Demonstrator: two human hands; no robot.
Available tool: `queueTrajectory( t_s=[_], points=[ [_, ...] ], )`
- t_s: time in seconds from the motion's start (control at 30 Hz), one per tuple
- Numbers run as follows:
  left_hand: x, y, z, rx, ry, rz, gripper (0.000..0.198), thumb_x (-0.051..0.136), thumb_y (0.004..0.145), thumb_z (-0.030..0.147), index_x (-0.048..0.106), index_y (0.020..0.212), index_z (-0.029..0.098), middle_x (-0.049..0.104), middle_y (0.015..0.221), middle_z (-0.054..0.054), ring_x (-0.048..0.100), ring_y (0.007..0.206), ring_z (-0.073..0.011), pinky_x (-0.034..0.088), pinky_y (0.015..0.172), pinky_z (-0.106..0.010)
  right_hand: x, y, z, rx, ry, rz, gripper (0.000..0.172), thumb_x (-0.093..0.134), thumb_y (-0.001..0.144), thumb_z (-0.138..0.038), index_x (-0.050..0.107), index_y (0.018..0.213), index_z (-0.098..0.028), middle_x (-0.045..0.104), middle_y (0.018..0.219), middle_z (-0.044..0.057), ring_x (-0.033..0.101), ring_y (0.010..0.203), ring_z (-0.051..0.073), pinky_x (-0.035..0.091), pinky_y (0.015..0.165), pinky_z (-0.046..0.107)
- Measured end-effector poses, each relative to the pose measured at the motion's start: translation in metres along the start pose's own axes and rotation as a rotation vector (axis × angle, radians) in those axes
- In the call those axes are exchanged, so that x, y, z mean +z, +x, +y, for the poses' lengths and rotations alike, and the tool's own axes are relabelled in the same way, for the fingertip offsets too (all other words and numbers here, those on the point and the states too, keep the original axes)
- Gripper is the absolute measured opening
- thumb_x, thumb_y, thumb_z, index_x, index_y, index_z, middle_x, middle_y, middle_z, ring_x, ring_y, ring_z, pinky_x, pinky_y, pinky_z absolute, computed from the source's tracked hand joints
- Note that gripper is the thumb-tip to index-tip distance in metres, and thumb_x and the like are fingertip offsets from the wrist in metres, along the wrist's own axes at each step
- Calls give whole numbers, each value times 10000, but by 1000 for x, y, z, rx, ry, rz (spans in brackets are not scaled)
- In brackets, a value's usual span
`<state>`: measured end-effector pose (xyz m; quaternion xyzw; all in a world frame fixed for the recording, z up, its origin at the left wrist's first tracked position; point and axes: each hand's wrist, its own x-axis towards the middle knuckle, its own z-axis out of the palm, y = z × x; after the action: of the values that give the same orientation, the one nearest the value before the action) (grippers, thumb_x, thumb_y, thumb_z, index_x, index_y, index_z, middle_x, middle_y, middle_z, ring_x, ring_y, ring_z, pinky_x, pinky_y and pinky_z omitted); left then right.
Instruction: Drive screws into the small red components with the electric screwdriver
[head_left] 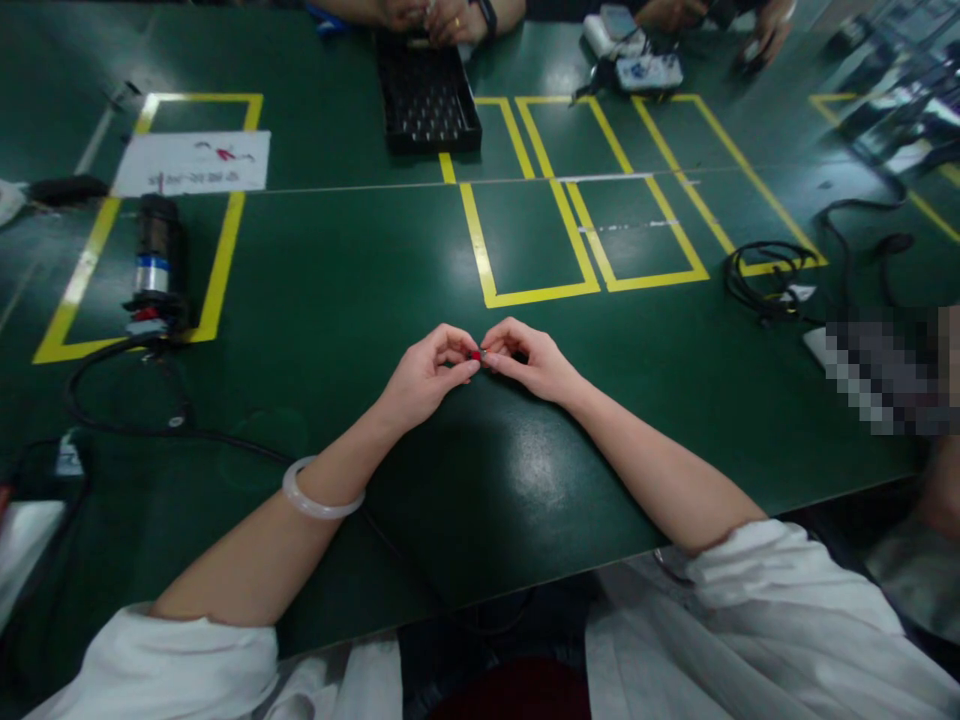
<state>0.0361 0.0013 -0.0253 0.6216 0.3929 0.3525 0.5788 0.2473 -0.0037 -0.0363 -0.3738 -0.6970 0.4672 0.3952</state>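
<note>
Just above the green table (pixel 360 300), my two hands meet in front of me. My left hand (pixel 429 376) pinches a tiny red and dark part (pixel 476 355) between thumb and fingertips. From the other side, my right hand (pixel 531 362) closes its thumb and index finger on the same part. Its exact kind is too small to make out, and my fingertips cover most of it. A pale bangle (pixel 319 500) circles my left wrist.
A cylindrical device (pixel 156 250) with a cable stands left, beside a printed card (pixel 193 163). Yellow tape (pixel 544 294) marks rectangles. A black tray (pixel 431 100) lies before a co-worker's hands (pixel 450 20). A coiled black cable (pixel 765 280) and another person are at right.
</note>
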Motion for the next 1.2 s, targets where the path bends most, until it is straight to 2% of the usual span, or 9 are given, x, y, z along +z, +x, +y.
queueTrajectory(
  t_s=[0.23, 0.37, 0.53, 0.87, 1.2],
  points=[
    [0, 0, 2, -40, -10, 44, 330, 788, 790, 331, 618, 1008, 151, 659, 992, -65, 649, 858, -165, 562, 734, -276, 0, 1, 2, -61, -64, -1, 210, 657, 930, -332, 592, 1079, -199, 692, 937, 15, 610, 738, 117, 492, 674, 256],
    [-1, -1, 1, -12, 27, 53, 318, 795, 795, 326, 629, 998, 148, 664, 997, -71, 652, 869, -168, 538, 711, -258, 1, 2, 2, -75, -103, 8, 206, 671, 904, -276, 595, 1077, -196, 705, 953, 18, 626, 742, 118, 479, 655, 249],
    [-1, -2, 3, 2, 59, 59, 312, 803, 787, 331, 629, 982, 160, 666, 1004, -77, 660, 932, -194, 530, 707, -253, 0, 2, 0, -77, -151, -1, 170, 682, 907, -300, 620, 1026, -196, 692, 911, 14, 636, 762, 135, 484, 676, 263],
    [1, -1, 4, 5, 57, 53, 320, 801, 773, 331, 611, 961, 156, 654, 985, -68, 652, 918, -181, 525, 677, -228, 1, 2, 2, -88, -158, 1, 165, 672, 896, -262, 605, 1031, -196, 700, 915, 12, 632, 751, 129, 491, 680, 261],
    [0, -2, 4, -3, 114, 49, 308, 761, 806, 355, 605, 985, 158, 666, 1004, -72, 660, 942, -191, 535, 724, -257, 1, 1, 2, -82, -137, 8, 149, 674, 916, -295, 613, 1012, -199, 694, 905, 12, 625, 748, 130, 494, 674, 263]
  ],
)
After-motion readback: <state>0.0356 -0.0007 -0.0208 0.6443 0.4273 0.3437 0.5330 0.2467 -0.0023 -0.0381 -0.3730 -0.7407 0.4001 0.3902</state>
